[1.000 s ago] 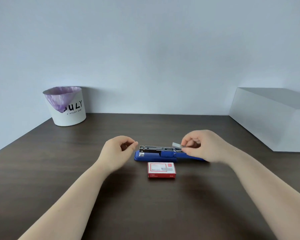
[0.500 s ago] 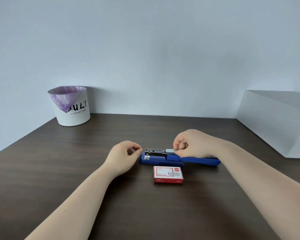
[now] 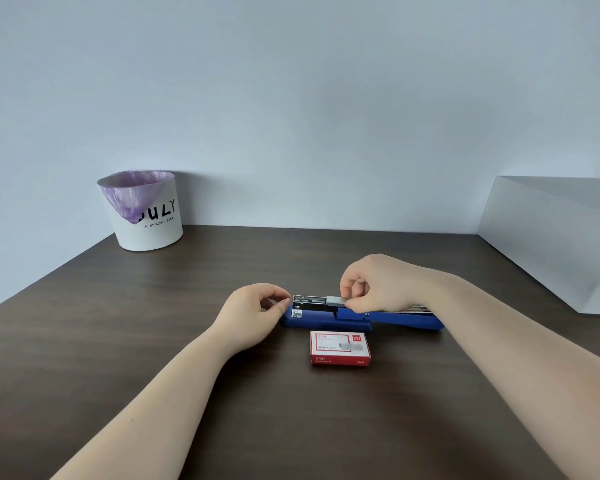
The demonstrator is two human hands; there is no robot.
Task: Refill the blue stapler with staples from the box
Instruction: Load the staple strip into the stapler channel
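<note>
The blue stapler lies flat and folded open on the dark wooden table, its metal staple channel facing up. A grey strip of staples rests in the channel near its middle, pinched by the fingertips of my right hand. My left hand is loosely curled at the stapler's left end, thumb and forefinger touching the tip of the channel. A red and white staple box lies closed just in front of the stapler.
A white bin with a purple liner stands at the back left corner by the wall. A large white box sits along the right side of the table.
My right hand brought the staple strip down from above the stapler's middle into the metal channel. My left hand shifted closer until it touches the stapler's left end.
</note>
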